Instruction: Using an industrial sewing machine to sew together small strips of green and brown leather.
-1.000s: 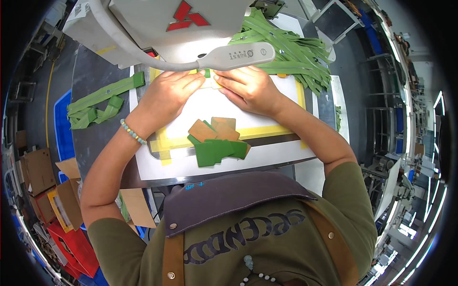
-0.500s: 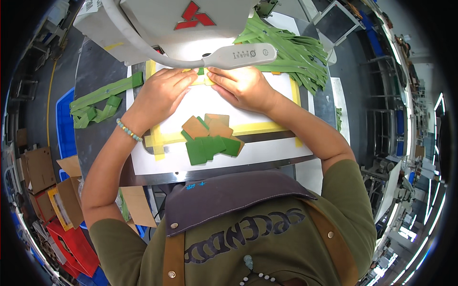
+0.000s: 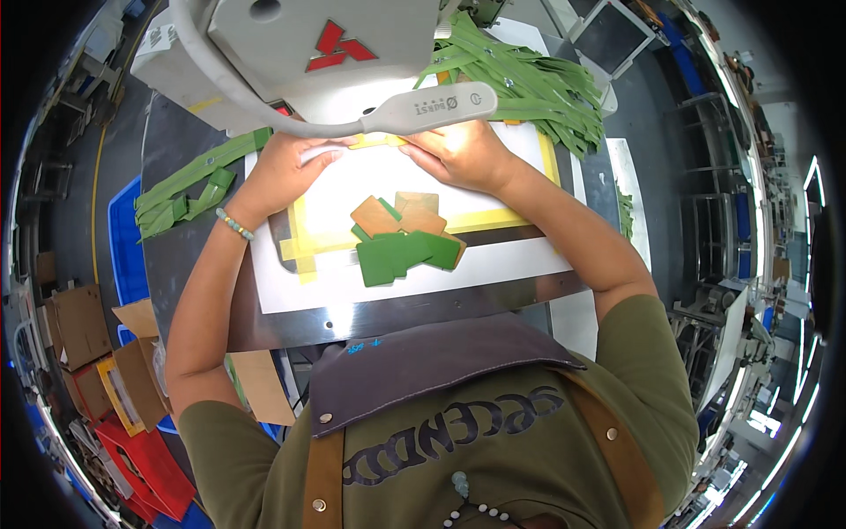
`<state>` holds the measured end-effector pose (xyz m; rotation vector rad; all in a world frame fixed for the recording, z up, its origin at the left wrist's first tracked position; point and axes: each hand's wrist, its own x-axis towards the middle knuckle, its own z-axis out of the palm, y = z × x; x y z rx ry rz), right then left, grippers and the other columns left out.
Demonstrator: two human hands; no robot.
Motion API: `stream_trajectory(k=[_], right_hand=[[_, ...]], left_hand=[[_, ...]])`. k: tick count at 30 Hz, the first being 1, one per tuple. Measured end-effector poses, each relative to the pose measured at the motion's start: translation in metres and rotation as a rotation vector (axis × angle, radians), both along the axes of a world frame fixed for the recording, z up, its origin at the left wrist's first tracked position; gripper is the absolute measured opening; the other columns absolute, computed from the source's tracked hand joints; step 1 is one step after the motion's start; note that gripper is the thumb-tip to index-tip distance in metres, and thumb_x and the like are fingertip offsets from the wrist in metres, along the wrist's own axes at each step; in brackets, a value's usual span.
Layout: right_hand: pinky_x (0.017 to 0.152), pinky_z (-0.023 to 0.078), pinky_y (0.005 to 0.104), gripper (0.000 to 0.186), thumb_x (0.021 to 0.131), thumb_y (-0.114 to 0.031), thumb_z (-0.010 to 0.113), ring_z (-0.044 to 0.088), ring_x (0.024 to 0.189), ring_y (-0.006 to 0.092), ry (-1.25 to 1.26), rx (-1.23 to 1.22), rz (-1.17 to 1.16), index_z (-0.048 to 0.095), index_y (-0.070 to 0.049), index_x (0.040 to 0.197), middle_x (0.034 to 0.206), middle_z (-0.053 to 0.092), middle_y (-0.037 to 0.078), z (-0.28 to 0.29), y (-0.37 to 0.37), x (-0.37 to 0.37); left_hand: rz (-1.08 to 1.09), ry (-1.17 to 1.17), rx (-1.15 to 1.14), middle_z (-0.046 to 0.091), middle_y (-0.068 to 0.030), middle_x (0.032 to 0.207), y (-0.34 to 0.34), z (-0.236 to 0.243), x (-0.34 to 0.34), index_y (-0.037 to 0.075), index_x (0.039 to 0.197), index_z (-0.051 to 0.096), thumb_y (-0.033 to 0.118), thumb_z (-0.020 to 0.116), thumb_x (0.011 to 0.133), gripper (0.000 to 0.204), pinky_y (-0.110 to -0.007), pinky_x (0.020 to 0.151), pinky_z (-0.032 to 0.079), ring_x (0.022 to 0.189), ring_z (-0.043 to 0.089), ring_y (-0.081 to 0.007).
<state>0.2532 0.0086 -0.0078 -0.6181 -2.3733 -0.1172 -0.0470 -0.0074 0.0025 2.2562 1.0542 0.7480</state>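
Note:
Beneath the white machine head, my left hand (image 3: 284, 175) rests on the white work sheet (image 3: 348, 189), thumb held apart from the fingers. Its fingertips reach the left end of a short yellow strip (image 3: 377, 140). My right hand (image 3: 465, 157) lies at the strip's right end with fingers stretched out, partly hidden behind the grey lamp head (image 3: 445, 106). The lamp and its cable also cover some left fingertips, so anything under them is hidden. Nearer to me lies a loose pile of green patches (image 3: 388, 258) and tan patches (image 3: 418, 212).
Green zipper strips (image 3: 198, 179) lie left of my hand; a large heap of green zipper strips (image 3: 548, 97) is at the back right. Yellow tape (image 3: 489, 218) frames the sheet. The machine head (image 3: 264, 40) overhangs the work. Cardboard boxes (image 3: 137, 361) stand lower left.
My left hand has drawn away from my right, its thumb spreading. The green piece seen between my fingertips no longer shows. The camera view has shifted slightly.

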Motion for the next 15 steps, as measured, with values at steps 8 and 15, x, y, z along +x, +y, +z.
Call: stream_trajectory(k=[8,15], right_hand=[[0.080,0.060,0.0413,0.018,0.088,-0.015,0.078,0.072,0.092,0.0293,0.018,-0.047,0.023,0.080,-0.005,0.103,0.102,0.075,0.009,0.004,0.001,-0.003],[0.082,0.056,0.0481,0.018,0.091,-0.018,0.074,0.069,0.094,0.0369,0.038,-0.196,-0.285,0.073,-0.005,0.103,0.101,0.073,0.013,0.014,0.024,-0.001]], left_hand=[[0.400,-0.186,-0.011,0.067,-0.0148,0.077,0.021,-0.040,-0.016,-0.005,0.099,0.069,0.013,0.073,0.095,0.019,-0.039,0.069,0.051,0.071,0.064,-0.0251],[0.371,0.082,0.024,0.076,-0.0164,0.107,0.020,-0.023,0.000,-0.003,0.119,0.071,0.013,0.076,0.096,0.028,-0.038,0.087,0.055,0.097,0.072,-0.0253]])
